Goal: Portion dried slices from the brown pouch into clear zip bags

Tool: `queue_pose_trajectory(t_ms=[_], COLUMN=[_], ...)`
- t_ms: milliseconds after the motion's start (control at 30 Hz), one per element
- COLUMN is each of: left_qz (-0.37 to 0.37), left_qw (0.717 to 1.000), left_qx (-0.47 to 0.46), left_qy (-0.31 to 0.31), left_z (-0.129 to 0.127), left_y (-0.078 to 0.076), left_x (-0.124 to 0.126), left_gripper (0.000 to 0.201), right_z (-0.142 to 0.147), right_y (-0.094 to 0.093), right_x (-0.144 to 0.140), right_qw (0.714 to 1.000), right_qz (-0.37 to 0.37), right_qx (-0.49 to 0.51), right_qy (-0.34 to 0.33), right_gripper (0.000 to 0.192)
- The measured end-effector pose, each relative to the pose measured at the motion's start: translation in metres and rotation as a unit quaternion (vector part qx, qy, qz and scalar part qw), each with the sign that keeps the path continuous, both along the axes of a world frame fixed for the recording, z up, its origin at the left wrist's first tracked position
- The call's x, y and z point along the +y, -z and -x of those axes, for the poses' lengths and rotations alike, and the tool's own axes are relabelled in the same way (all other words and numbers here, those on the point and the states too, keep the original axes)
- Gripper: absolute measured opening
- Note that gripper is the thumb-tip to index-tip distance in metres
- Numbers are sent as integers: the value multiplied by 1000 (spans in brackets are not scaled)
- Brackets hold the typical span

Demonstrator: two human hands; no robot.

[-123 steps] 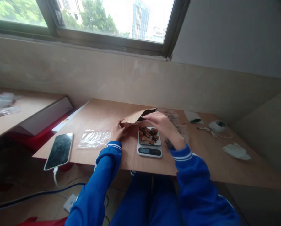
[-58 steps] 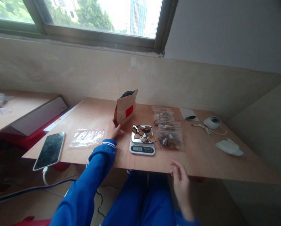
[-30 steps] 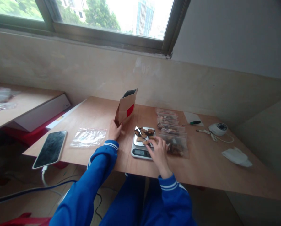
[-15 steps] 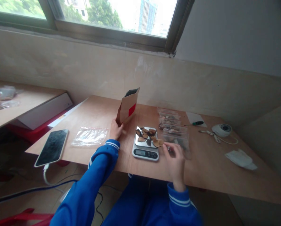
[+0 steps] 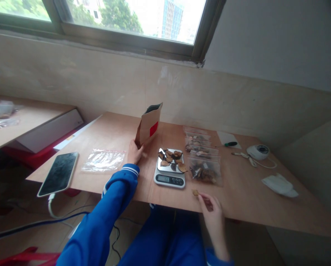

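Note:
My left hand (image 5: 134, 151) is closed on the lower edge of a brown paper pouch (image 5: 149, 125) with a red label, which stands tilted with its top open. Between thumb and fingertips, my right hand (image 5: 212, 207) pinches a small dried brown slice (image 5: 195, 192) over the table's front part. A white digital scale (image 5: 169, 180) sits between the hands, its display too small to read. Several dried brown slices (image 5: 169, 157) lie on its metal plate, one overhanging the right corner. Just right of the scale is a clear zip bag (image 5: 205, 173) of dark dried pieces.
More filled zip bags (image 5: 198, 140) lie behind that one. An empty clear bag (image 5: 103, 160) and a phone (image 5: 59, 173) on a cable are at left. Rightward are a green-handled screwdriver (image 5: 230, 144), a white dome camera (image 5: 257, 152) and a crumpled white tissue (image 5: 280, 185).
My right hand has moved from the scale's right corner toward the table's front edge, a small slice in its fingers. A larger slice stays on the plate's corner. The left hand keeps the pouch.

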State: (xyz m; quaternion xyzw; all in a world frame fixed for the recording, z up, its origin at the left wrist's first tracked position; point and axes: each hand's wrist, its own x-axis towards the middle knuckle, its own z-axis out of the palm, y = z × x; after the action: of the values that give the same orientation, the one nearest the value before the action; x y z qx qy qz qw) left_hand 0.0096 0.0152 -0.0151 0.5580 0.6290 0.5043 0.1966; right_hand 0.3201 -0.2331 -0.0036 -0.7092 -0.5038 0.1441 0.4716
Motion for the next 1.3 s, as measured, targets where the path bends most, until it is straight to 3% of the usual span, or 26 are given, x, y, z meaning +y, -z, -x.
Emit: queue_pose_trajectory(t_ms=[800,967,1067,1200,1300], left_qz=[-1,-29,-73,-107,-85], left_qw=[1000,1000,997,992,981], left_qx=[6,12,20,57,121], left_qy=[6,-2,-10,-36,-127], left_z=[1,-5,-13,-10,9], left_y=[0,-3,-14,-32,-40], left_x=[0,0,-17,-68,-104], left_gripper=[40,67,70,25,28], right_z=[-6,-9,-11,-18,-22], right_y=[11,11,9,4,-2], right_x=[7,4,-2,-12,-17], right_qw=[998,999,999,998,996], right_qz=[14,25,17,-10,9], right_qx=[-58,-37,-29,-32,-21], right_qy=[1,8,19,62,82], right_gripper=[48,56,58,63,66])
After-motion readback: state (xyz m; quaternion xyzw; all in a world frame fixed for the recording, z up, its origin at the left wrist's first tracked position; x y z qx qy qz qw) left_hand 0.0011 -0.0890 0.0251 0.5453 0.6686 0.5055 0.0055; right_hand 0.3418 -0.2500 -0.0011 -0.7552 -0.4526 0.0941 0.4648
